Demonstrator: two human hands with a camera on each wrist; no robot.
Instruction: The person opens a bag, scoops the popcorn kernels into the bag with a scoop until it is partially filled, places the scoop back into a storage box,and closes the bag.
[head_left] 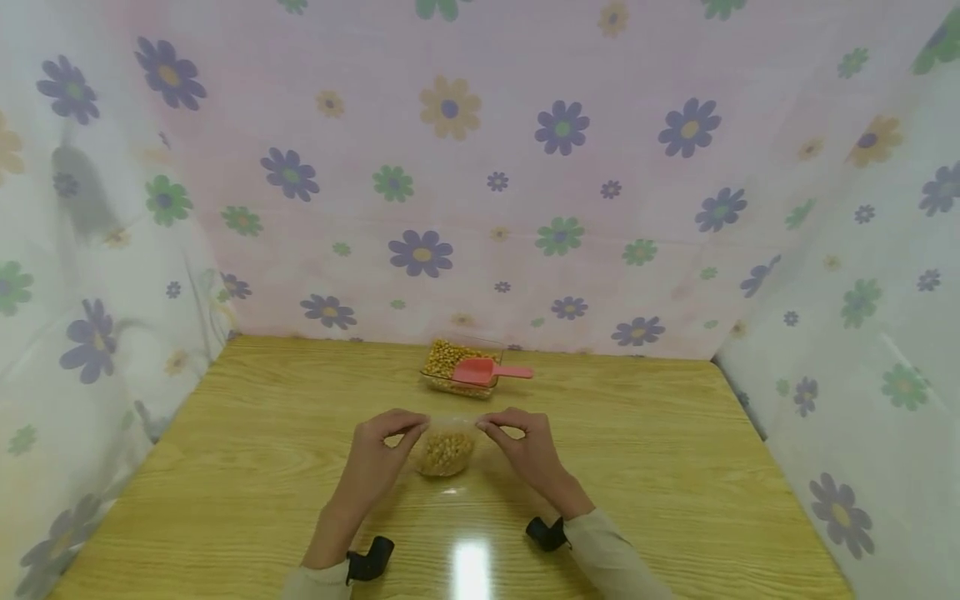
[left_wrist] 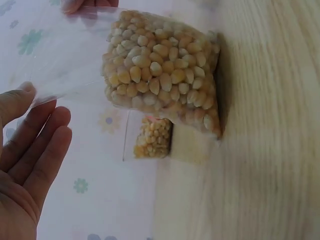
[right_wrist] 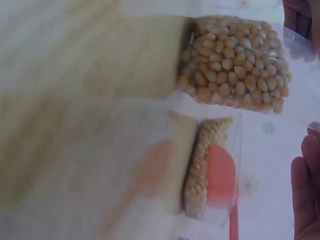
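Note:
A clear plastic bag of corn kernels (head_left: 446, 452) stands on the table between my two hands, its lower part bulging with kernels. My left hand (head_left: 380, 450) pinches one top corner of the bag between thumb and fingertips. At the opposite top corner, my right hand (head_left: 528, 446) pinches the film the same way. In the left wrist view the upper film is stretched flat above the corn kernels (left_wrist: 160, 70). The right wrist view shows the same full bag (right_wrist: 237, 65), with the right fingers (right_wrist: 305, 195) at the image's edge.
Behind the bag sits a clear rectangular container (head_left: 491, 392) of corn kernels. A red scoop (head_left: 474, 372) lies in it, handle sticking out to the right. The wood-grain table (head_left: 637, 442) is enclosed by flower-printed cloth (head_left: 495, 208) at the back and sides.

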